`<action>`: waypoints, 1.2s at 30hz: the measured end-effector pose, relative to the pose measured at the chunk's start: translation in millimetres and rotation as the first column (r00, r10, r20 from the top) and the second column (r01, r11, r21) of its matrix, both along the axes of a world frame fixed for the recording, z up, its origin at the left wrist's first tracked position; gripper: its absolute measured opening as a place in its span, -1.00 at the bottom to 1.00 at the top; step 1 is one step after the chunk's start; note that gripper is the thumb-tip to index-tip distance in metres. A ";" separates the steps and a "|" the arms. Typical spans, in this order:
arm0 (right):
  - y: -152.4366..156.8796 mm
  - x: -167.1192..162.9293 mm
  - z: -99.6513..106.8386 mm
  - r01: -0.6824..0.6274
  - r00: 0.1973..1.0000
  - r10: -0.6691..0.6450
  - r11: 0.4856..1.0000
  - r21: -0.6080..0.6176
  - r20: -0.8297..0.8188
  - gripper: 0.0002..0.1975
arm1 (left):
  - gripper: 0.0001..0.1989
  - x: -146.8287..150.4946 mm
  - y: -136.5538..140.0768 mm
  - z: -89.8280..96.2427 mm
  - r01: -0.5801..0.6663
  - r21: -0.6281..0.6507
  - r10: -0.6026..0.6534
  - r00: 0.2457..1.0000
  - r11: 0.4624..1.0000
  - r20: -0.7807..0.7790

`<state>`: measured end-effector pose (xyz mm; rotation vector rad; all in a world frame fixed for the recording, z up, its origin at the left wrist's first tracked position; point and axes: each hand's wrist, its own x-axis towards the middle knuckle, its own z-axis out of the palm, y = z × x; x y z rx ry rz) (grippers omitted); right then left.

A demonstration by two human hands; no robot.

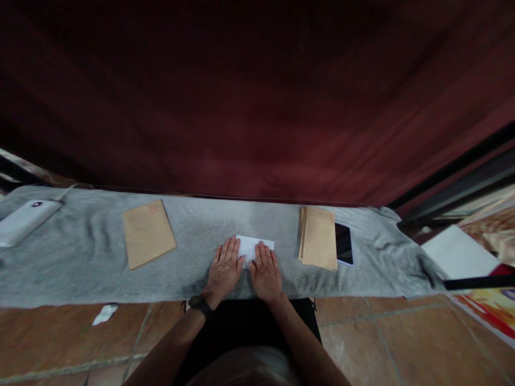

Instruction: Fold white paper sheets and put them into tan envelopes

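Observation:
A small white sheet of paper lies on the grey cloth in front of me, partly covered by both hands. My left hand rests flat with fingers stretched out, its fingertips and thumb at the paper's left edge. Flat on the paper's right part lies my right hand, fingers extended forward. Neither hand grips anything. To the left is a brown envelope. A stack of brown envelopes sits to the right, beside a dark-screened phone. Whether the paper is folded, I cannot tell.
The grey cloth covers a long narrow surface against a dark red panel. A white device with a cable is at the far left. A white scrap lies on the tiled floor. A white sheet is at the right.

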<state>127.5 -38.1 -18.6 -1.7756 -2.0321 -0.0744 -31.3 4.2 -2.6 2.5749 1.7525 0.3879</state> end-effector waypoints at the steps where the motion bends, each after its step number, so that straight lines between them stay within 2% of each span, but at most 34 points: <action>1: -1.0 4.6 -0.9 0.020 1.000 -0.020 1.000 0.001 0.005 -0.47 | -0.40 -1.1 -1.1 -0.2 -0.017 0.003 0.017 1.000 1.000 0.010; 8: -8.5 28.2 -1.0 0.107 0.994 -0.106 0.994 -0.003 0.004 -0.46 | -0.42 -19.5 -8.1 -2.6 -0.096 0.010 0.095 0.994 0.995 0.055; 12: -9.2 30.3 -1.6 0.108 0.994 -0.108 0.994 0.006 0.009 -0.45 | -0.42 -14.3 -9.7 2.4 -0.154 0.043 0.147 0.981 0.987 0.125; 14: -9.2 29.8 -1.6 0.107 0.994 -0.107 0.994 0.012 0.019 -0.46 | -0.42 -2.0 -10.9 5.1 -0.093 0.048 0.085 0.985 0.994 0.153; 17: -9.5 29.5 -1.5 0.111 0.993 -0.112 0.994 0.020 0.032 -0.46 | -0.43 19.5 -13.4 4.8 0.103 0.021 -0.105 0.986 0.994 0.132; 18: -9.7 29.6 -1.4 0.112 0.993 -0.113 0.993 0.023 0.035 -0.46 | -0.43 24.7 -14.2 3.3 0.127 0.016 -0.128 0.985 0.992 0.119; 21: -9.9 30.5 -1.3 0.110 0.993 -0.111 0.994 0.024 0.039 -0.46 | -0.41 26.7 -15.1 -3.5 0.070 0.029 -0.073 0.993 0.997 0.092; 24: -9.7 30.9 -0.7 0.108 0.993 -0.109 0.994 0.014 0.043 -0.46 | -0.40 10.3 -14.4 -8.0 -0.011 0.046 0.007 0.995 0.999 0.103; 28: -9.8 30.1 0.0 0.114 0.992 -0.114 0.993 0.002 0.050 -0.45 | -0.43 -13.4 -12.6 -4.8 -0.085 0.026 0.079 0.978 0.996 0.193; 32: -10.6 29.5 0.9 0.116 0.992 -0.115 0.993 -0.002 0.057 -0.45 | -0.52 -13.4 -6.0 5.4 -0.152 -0.087 0.174 0.906 0.985 0.387; 34: -10.9 29.6 1.7 0.116 0.992 -0.116 0.993 -0.004 0.055 -0.44 | -0.54 -7.2 0.6 11.1 -0.192 -0.212 0.276 0.817 0.958 0.506; 36: -10.8 29.9 2.4 0.116 0.992 -0.115 0.993 -0.011 0.045 -0.44 | -0.54 -1.3 9.0 15.5 -0.191 -0.385 0.403 0.689 0.903 0.602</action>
